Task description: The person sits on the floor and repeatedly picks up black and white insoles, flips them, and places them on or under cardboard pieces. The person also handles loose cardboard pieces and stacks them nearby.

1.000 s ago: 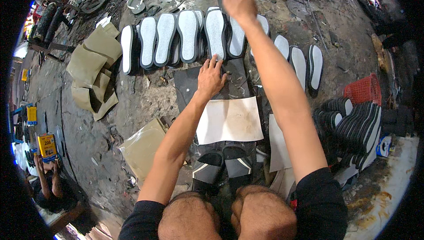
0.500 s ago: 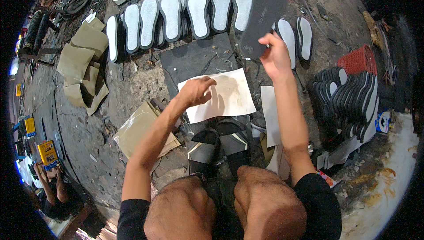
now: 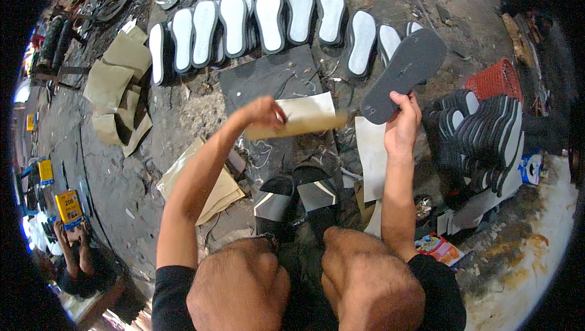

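My right hand [image 3: 403,123] is closed on a dark grey shoe sole [image 3: 405,75], thumb on its upper face, raised to the right of the mat. Near the middle, my left hand [image 3: 263,113] pinches the left side of a cream sheet [image 3: 308,107]. The sheet's near part is lifted and smeared by motion, with a tan underside showing. Beneath it lies a dark square mat [image 3: 268,75]. Beyond the mat runs a row of dark soles with white tops, among them a white-topped sole [image 3: 362,42] near the held one.
Tan sheet pieces [image 3: 113,87] lie at the left, and a tan stack [image 3: 210,188] sits nearer me. On the right are a white sheet [image 3: 370,154], a pile of soles [image 3: 487,139] and a red basket [image 3: 496,81]. Another person's hands [image 3: 70,239] show at far left.
My right hand has brought the sole down and rightward, away from the row. The cream sheet, flat before, is now lifted at its near side by my left hand.
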The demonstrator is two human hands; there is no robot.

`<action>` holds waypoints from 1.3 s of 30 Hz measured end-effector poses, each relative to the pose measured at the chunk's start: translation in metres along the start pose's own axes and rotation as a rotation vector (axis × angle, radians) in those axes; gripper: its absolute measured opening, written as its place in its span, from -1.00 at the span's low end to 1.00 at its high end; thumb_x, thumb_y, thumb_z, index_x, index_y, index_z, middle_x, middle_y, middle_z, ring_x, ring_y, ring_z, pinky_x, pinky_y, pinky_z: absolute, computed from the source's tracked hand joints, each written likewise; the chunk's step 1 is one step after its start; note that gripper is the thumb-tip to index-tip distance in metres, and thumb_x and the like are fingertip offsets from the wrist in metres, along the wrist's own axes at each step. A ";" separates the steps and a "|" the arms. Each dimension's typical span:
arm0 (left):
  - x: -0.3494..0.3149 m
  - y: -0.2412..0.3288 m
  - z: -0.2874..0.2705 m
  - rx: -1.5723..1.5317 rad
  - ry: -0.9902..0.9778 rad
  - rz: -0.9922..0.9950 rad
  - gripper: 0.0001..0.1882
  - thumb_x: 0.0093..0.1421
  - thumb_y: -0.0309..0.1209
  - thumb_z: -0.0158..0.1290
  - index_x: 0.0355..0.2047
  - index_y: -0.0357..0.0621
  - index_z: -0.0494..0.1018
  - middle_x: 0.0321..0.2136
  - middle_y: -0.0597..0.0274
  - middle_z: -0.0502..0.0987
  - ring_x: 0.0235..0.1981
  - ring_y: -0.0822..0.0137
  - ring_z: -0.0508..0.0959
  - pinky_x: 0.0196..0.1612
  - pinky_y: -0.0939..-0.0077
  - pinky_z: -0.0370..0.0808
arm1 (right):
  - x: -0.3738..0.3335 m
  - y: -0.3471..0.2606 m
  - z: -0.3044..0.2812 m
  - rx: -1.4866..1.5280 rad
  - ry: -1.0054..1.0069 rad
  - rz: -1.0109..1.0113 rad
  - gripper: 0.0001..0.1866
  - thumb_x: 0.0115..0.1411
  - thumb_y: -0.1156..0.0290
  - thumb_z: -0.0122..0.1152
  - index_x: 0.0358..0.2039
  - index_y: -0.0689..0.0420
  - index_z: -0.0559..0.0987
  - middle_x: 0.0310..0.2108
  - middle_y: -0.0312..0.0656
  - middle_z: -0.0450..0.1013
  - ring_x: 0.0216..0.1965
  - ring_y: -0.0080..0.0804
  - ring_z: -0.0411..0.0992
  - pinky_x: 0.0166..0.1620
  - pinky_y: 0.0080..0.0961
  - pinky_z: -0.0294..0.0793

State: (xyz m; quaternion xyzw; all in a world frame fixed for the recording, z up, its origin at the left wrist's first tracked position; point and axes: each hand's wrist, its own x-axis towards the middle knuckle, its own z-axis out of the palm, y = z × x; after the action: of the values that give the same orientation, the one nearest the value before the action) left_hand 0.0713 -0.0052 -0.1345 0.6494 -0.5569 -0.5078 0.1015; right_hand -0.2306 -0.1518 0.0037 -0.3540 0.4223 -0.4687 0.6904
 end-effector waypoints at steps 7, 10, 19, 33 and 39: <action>0.001 -0.001 -0.041 -0.256 -0.058 -0.259 -0.64 0.11 -0.15 0.35 -0.12 0.01 0.70 -0.28 0.35 0.70 -0.35 0.41 0.59 -0.35 0.44 0.52 | -0.015 0.021 0.005 -0.035 -0.037 0.078 -0.63 0.15 0.52 0.25 0.01 0.13 0.52 -0.09 -0.30 0.52 -0.07 -0.44 0.48 0.03 -0.47 0.44; -0.010 -0.014 -0.033 -0.526 0.046 -0.200 -0.64 0.23 -0.18 0.25 -0.03 -0.06 0.65 -0.15 0.24 0.67 -0.31 0.35 0.62 -0.31 0.37 0.56 | -0.016 0.034 0.000 -0.112 -0.041 0.126 -0.63 0.18 0.51 0.24 0.03 0.15 0.52 -0.08 -0.29 0.52 -0.08 -0.46 0.49 0.01 -0.49 0.47; -0.176 -0.118 0.048 -1.785 1.584 -0.033 -0.48 0.29 -0.41 0.15 0.23 -0.25 0.34 0.10 -0.08 0.51 0.06 0.20 0.58 0.08 0.29 0.56 | -0.045 0.055 0.010 -0.112 -0.140 0.148 -0.53 0.05 0.57 0.39 0.02 0.22 0.54 -0.11 -0.23 0.56 -0.11 -0.41 0.51 0.02 -0.45 0.49; -0.132 0.023 0.108 -0.986 0.774 -0.320 -0.42 0.12 -0.41 0.37 0.15 -0.28 0.50 -0.25 0.23 0.67 -0.29 0.45 0.61 -0.23 0.52 0.57 | -0.049 0.127 -0.056 -0.530 -0.179 0.169 -0.56 0.09 0.55 0.41 0.02 0.23 0.64 -0.07 -0.12 0.60 -0.06 -0.38 0.53 0.05 -0.46 0.50; -0.117 0.010 0.130 -0.618 0.864 -0.454 -0.54 0.07 -0.31 0.39 -0.04 -0.25 0.65 -0.41 0.14 0.69 -0.41 0.46 0.62 -0.28 0.50 0.56 | -0.042 0.140 -0.083 -0.664 -0.167 0.162 -0.56 0.07 0.48 0.49 0.00 0.23 0.67 -0.05 -0.09 0.62 -0.06 -0.40 0.56 0.04 -0.48 0.50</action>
State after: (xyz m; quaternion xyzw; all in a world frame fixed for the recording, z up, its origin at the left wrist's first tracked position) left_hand -0.0189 0.1440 -0.1240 0.8412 -0.1378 -0.3447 0.3931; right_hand -0.2664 -0.0763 -0.1422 -0.5619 0.5205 -0.2188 0.6046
